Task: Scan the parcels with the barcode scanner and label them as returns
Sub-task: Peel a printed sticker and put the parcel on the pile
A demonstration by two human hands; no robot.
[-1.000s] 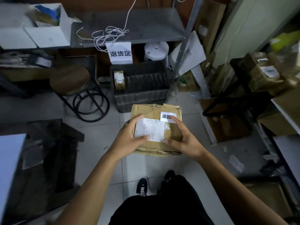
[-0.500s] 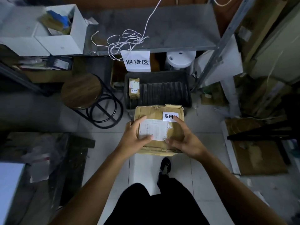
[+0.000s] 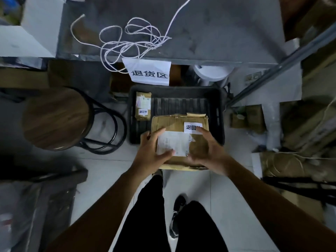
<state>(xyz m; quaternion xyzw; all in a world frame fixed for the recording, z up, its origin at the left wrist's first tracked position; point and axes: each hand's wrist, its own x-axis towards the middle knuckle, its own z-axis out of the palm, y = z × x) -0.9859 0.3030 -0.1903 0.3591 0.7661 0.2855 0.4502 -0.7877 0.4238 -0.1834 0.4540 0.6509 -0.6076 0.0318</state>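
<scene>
Clearly past scanning and labelling for this box [image 3: 180, 140]: held at centre frame over the near edge of a black crate [image 3: 220, 113], with a white return sticker [image 3: 190, 127] already on its top right corner and a shipping slip [image 3: 172, 144] across the middle. Gripped from both sides, left hand [image 3: 151, 153] with thumb laid over the slip and fingers curled round the left edge, right hand [image 3: 207, 150] clamped on the right side with a fingertip covering the end of the sticker. Judged to be the drop-off step, carrying a finished parcel to the returns spot, marked by a paper sign [image 3: 149, 72] hanging from a grey shelf [image 3: 218, 33] in the upper middle. Already lying at the crate's left end, a smaller parcel [image 3: 143, 105] bearing its own sticker. Next, probably a lowering of the box into the open ribbed floor to the right of that small parcel, kept level, then a release of both hands. Worth watching: torn flaps along the far edge of the box catching on the crate rim. No scanner in sight. Elsewhere, a round wooden stool [image 3: 54, 119] at left, loose white cord [image 3: 131, 44] on the shelf.
</scene>
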